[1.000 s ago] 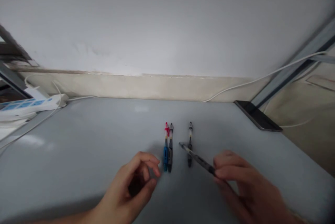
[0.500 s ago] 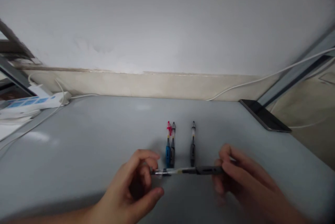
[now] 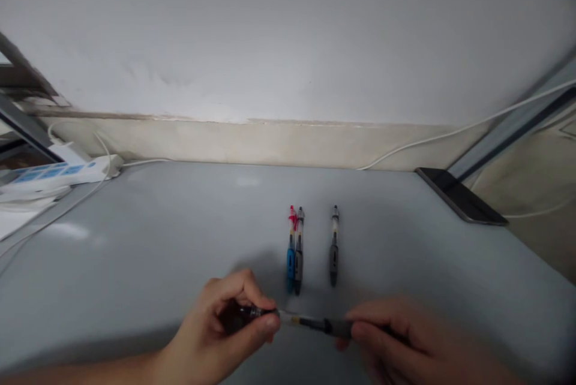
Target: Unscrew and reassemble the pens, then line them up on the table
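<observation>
My left hand [image 3: 229, 325] pinches the clear barrel of a pen [image 3: 308, 322] near its dark clip end. The fingers of my right hand [image 3: 396, 337], blurred, close round the same pen's dark grip end. It lies nearly level between both hands, above the grey table. Just beyond it, a pen with a blue grip and red top [image 3: 290, 262] rests beside a grey-grip pen [image 3: 299, 259]. Another grey-grip pen [image 3: 333, 256] lies apart, to their right.
A black phone [image 3: 461, 196] lies at the right back of the grey table [image 3: 157, 241]. At the left back sits a white power strip [image 3: 67, 174] with blue sockets and cables. Another white cable [image 3: 427, 138] runs along the wall at the right.
My left fingers have closed on the pen's clip end. My right hand has moved left along the pen's grip, and the pen is lower and tilted slightly.
</observation>
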Motion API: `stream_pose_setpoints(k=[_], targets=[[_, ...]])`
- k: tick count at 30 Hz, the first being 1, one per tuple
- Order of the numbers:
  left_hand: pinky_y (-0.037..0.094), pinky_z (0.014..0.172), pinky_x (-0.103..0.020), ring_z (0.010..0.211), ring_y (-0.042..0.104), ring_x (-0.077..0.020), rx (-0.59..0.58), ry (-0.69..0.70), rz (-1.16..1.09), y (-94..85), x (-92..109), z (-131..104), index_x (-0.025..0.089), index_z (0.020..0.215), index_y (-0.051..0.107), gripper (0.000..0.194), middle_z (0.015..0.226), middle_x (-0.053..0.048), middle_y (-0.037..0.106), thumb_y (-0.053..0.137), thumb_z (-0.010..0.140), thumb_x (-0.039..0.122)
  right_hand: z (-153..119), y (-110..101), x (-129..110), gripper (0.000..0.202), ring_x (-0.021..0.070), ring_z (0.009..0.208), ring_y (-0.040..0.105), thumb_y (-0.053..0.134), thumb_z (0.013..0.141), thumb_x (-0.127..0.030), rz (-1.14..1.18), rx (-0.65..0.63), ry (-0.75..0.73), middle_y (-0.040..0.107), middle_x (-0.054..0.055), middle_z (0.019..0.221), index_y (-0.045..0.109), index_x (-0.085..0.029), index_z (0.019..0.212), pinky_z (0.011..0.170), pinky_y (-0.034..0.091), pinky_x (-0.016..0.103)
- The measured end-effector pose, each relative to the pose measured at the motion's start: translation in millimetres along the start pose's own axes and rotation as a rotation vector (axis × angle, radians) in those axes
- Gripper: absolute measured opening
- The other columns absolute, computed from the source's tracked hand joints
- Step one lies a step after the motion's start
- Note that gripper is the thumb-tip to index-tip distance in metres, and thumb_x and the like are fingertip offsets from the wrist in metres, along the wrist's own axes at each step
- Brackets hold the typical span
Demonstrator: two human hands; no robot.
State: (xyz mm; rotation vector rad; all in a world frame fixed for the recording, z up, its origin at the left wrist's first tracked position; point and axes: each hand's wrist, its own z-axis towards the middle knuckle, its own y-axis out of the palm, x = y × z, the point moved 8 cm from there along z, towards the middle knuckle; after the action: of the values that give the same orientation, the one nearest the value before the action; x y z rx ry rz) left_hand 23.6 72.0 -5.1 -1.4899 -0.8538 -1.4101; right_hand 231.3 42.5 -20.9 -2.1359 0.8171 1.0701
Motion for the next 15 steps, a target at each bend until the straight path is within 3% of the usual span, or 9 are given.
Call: stream_pose_setpoints(k=[3, 5, 7, 9, 13, 15], targets=[[0.042, 0.042, -0.017, 0.043, 0.056, -0.0082, -0.057, -0.116, -0.108, 5.5, -10.6, -3.5, 0.018, 0.081, 0.061, 0.032, 0.063, -0.004, 0.072, 0.075, 0.088, 0.047, -0.8, -2.9, 2.8, 0.058, 0.0098, 0.039, 0.037, 0.045, 0.099, -0.069, -0.039, 0.026, -0.057, 0.058, -0.003, 0.054, 0.072, -0.022, 0.079, 0.039, 0.03, 0.021], [0.043, 0.041, -0.017, 0.042, 0.056, -0.0083, -0.087, -0.168, -0.158, 9.8, -16.1, -8.2, 0.019, 0.082, 0.059, 0.039, 0.063, -0.004, 0.071, 0.073, 0.087, 0.055, -3.8, -10.4, 1.1, 0.04, 0.0123, 0.043, 0.048, 0.053, 0.099, -0.053, -0.088, 0.119, -0.102, 0.067, -0.001, 0.059, 0.078, -0.024, 0.086, 0.043, 0.038, 0.022], [0.042, 0.04, -0.016, 0.041, 0.055, -0.008, -0.107, -0.191, -0.167, 13.7, -20.0, -12.8, 0.019, 0.08, 0.057, 0.042, 0.059, -0.003, 0.068, 0.07, 0.089, 0.058, -7.3, -17.3, -5.3, 0.021, 0.0183, 0.056, 0.063, 0.062, 0.092, -0.034, -0.168, 0.213, -0.149, 0.076, 0.003, 0.068, 0.082, -0.028, 0.094, 0.05, 0.046, 0.026], [0.04, 0.039, -0.014, 0.041, 0.053, -0.0071, -0.109, -0.204, -0.166, 15.9, -23.0, -15.3, 0.019, 0.078, 0.054, 0.044, 0.056, -0.002, 0.066, 0.068, 0.09, 0.059, -8.0, -18.8, -10.9, 0.022, 0.0212, 0.062, 0.068, 0.065, 0.084, -0.026, -0.209, 0.241, -0.167, 0.08, 0.003, 0.072, 0.083, -0.03, 0.093, 0.05, 0.047, 0.027], [0.041, 0.04, -0.014, 0.04, 0.052, -0.0055, -0.095, -0.264, -0.265, 17.2, -26.6, -12.8, 0.02, 0.082, 0.053, 0.048, 0.058, 0.001, 0.066, 0.073, 0.084, 0.063, -4.0, -14.8, -8.3, 0.023, 0.0166, 0.054, 0.064, 0.072, 0.079, -0.026, -0.068, 0.188, -0.113, 0.076, 0.0, 0.069, 0.081, -0.027, 0.099, 0.047, 0.048, 0.023], [0.043, 0.041, -0.015, 0.04, 0.054, -0.0057, -0.076, -0.277, -0.317, 15.7, -25.0, -9.5, 0.019, 0.083, 0.054, 0.049, 0.059, 0.002, 0.066, 0.075, 0.082, 0.063, -3.5, -9.8, -4.3, 0.022, 0.0166, 0.057, 0.066, 0.076, 0.081, -0.036, -0.015, 0.125, -0.086, 0.076, 0.001, 0.072, 0.08, -0.026, 0.1, 0.049, 0.049, 0.023]])
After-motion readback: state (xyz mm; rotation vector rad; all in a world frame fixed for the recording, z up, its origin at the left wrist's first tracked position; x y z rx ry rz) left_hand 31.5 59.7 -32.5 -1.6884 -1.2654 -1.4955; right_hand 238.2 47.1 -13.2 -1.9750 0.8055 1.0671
